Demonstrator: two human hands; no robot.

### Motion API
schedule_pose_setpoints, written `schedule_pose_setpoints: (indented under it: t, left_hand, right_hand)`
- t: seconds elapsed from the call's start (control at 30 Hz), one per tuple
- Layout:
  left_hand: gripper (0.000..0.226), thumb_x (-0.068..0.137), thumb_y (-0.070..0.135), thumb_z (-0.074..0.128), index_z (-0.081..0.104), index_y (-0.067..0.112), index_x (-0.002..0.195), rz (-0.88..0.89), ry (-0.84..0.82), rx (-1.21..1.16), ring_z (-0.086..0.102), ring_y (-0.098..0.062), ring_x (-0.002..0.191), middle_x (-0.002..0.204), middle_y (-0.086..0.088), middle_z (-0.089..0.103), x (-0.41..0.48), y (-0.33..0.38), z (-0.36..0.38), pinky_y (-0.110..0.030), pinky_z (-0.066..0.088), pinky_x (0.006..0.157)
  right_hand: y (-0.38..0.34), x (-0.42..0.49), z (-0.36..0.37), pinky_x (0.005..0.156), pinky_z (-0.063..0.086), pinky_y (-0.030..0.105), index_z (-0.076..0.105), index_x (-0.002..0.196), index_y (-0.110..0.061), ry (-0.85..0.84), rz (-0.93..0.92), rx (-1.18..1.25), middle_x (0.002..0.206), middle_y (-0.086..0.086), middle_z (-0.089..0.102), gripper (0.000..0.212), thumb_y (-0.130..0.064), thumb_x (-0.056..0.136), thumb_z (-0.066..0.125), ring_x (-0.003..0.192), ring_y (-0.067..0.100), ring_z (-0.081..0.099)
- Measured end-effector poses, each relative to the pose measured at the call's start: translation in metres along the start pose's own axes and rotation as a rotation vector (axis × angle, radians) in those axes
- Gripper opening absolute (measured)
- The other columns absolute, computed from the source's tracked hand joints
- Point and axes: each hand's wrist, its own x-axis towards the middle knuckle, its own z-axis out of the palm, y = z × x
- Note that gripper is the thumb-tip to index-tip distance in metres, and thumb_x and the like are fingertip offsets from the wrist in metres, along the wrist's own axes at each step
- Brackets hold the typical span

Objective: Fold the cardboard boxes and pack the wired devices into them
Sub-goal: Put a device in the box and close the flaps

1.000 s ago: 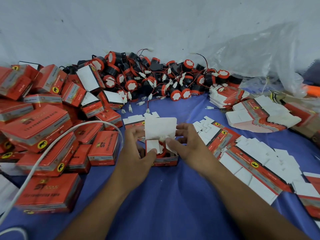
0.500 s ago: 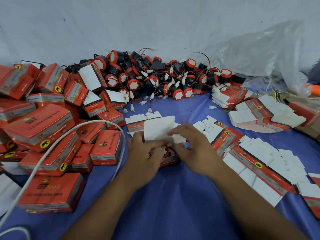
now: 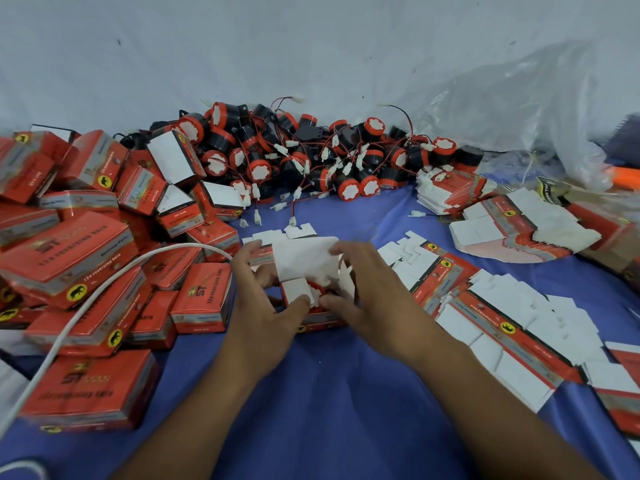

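A small red cardboard box stands on the blue cloth at the centre, its white lid flap raised. Inside it sits a red and black wired device, partly hidden by the side flaps. My left hand grips the box's left side, thumb on the left side flap. My right hand holds the right side, with its thumb by the device and fingers on the lid flap. A heap of loose wired devices lies at the back.
Closed red boxes are piled on the left. Flat unfolded box blanks spread over the right side, with more stacks behind. A white cable arcs over the left boxes. Clear plastic sheeting lies at the back right.
The lid flap tipped down over the box half a second ago and now stands raised again. Both hands stayed on the box, shifting their fingers on the flaps.
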Motion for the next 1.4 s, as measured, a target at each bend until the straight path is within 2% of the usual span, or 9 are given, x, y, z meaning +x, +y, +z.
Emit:
schedule_pose_setpoints:
  t: [0.13,0.4,0.57,0.77,0.9,1.03,1.17,1.27,1.4]
  left_hand:
    - [0.052,0.086,0.006,0.07,0.05,0.038,0.122,0.007,-0.057,0.069,0.061,-0.002,0.112,0.117,0.018,0.065,0.003,0.0,-0.002,-0.023,0.056,0.084]
    - [0.058,0.087,0.009,0.07,0.041,0.042,0.126,0.006,-0.021,0.027,0.058,0.004,0.114,0.121,0.024,0.062,0.0,0.001,0.002,-0.011,0.051,0.08]
    - [0.055,0.089,0.007,0.068,0.045,0.05,0.116,0.039,-0.048,0.064,0.058,0.001,0.114,0.117,0.022,0.063,-0.001,0.002,0.002,-0.012,0.048,0.081]
    - [0.017,0.091,0.013,0.067,0.056,0.026,0.091,0.025,-0.079,0.115,0.063,-0.009,0.095,0.104,0.016,0.065,0.0,0.001,0.0,-0.03,0.054,0.072]
    - [0.016,0.093,0.014,0.064,0.056,0.024,0.084,0.052,-0.089,0.162,0.062,-0.011,0.098,0.101,0.015,0.067,0.0,0.004,-0.003,-0.032,0.054,0.075]
    - [0.026,0.094,0.017,0.062,0.059,0.042,0.088,0.049,-0.145,0.204,0.06,0.006,0.103,0.106,0.03,0.065,0.002,0.007,-0.009,-0.016,0.052,0.076]
    - [0.023,0.091,0.02,0.066,0.06,0.039,0.101,-0.02,-0.235,0.139,0.06,0.001,0.111,0.115,0.029,0.063,0.005,0.003,-0.018,-0.02,0.054,0.084]
    - [0.048,0.08,0.026,0.066,0.06,0.038,0.126,-0.06,-0.346,0.12,0.049,0.0,0.128,0.134,0.024,0.055,0.004,0.003,-0.024,-0.027,0.047,0.103]
    - [0.044,0.089,0.02,0.073,0.062,0.031,0.13,-0.032,-0.307,0.151,0.042,0.004,0.134,0.143,0.02,0.051,0.004,0.002,-0.023,-0.038,0.042,0.111]
  right_hand:
    - [0.004,0.001,-0.001,0.079,0.036,0.006,0.057,0.13,-0.018,0.032,0.008,-0.022,0.116,-0.008,0.046,0.049,-0.029,0.087,0.077,0.091,0.001,0.047]
    - [-0.002,-0.003,0.011,0.092,0.05,0.041,0.066,0.133,-0.021,-0.071,0.001,-0.12,0.136,0.009,0.044,0.037,-0.037,0.101,0.053,0.106,0.025,0.053]
    - [0.001,0.004,0.012,0.097,0.043,0.016,0.074,0.118,-0.016,-0.069,0.213,0.258,0.133,0.0,0.047,0.027,-0.023,0.104,0.053,0.111,0.009,0.054]
    - [0.014,0.006,0.02,0.083,0.057,0.034,0.057,0.109,-0.016,0.126,0.301,0.507,0.106,0.001,0.068,0.031,-0.01,0.086,0.077,0.096,0.017,0.067]
    - [0.025,0.005,0.013,0.081,0.052,0.022,0.055,0.122,-0.027,-0.011,0.134,0.459,0.114,-0.015,0.064,0.042,-0.024,0.086,0.078,0.103,0.007,0.063]
    - [0.028,0.001,0.003,0.102,0.044,0.018,0.058,0.125,-0.048,-0.191,0.061,0.411,0.128,-0.024,0.06,0.035,-0.056,0.091,0.063,0.124,0.0,0.056]
    - [0.031,0.002,0.005,0.102,0.049,0.026,0.063,0.13,-0.03,-0.181,0.087,0.492,0.13,-0.01,0.062,0.043,-0.04,0.088,0.068,0.121,0.006,0.059]
    - [0.033,0.003,0.007,0.103,0.052,0.035,0.065,0.13,-0.022,-0.142,0.107,0.534,0.127,-0.003,0.065,0.047,-0.035,0.086,0.072,0.118,0.012,0.063]
    - [0.034,0.002,0.009,0.097,0.051,0.024,0.069,0.123,-0.031,-0.099,0.07,0.525,0.122,-0.011,0.068,0.038,-0.037,0.086,0.073,0.116,0.009,0.064]
